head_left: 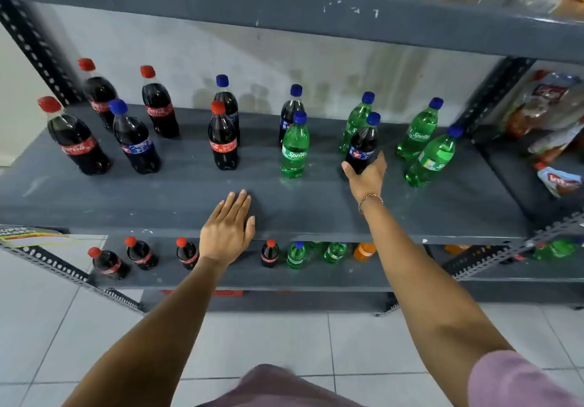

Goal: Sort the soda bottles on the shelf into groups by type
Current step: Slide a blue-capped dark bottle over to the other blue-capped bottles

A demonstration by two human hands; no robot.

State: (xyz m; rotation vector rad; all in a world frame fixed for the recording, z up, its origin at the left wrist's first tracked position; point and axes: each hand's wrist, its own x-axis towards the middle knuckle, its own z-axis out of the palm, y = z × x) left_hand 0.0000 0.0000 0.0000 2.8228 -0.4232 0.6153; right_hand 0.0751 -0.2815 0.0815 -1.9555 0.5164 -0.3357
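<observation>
A dark grey metal shelving unit (316,210) fills the view, its boards scuffed and flecked with pale marks. Perforated angle-iron uprights (34,49) stand at its corners. Behind it runs a plain whitish wall (240,59), smudged with faint grey shadows. Below lies a floor of large pale tiles (268,337) with thin dark joints. The light is even and soft.

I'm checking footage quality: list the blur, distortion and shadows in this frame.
Head view: wide-angle bending curves the shelf edges; the top right corner and the snack packets at far right are blurred; soft bottle shadows fall on the back wall; the Sprite bottle label reads sharp.
</observation>
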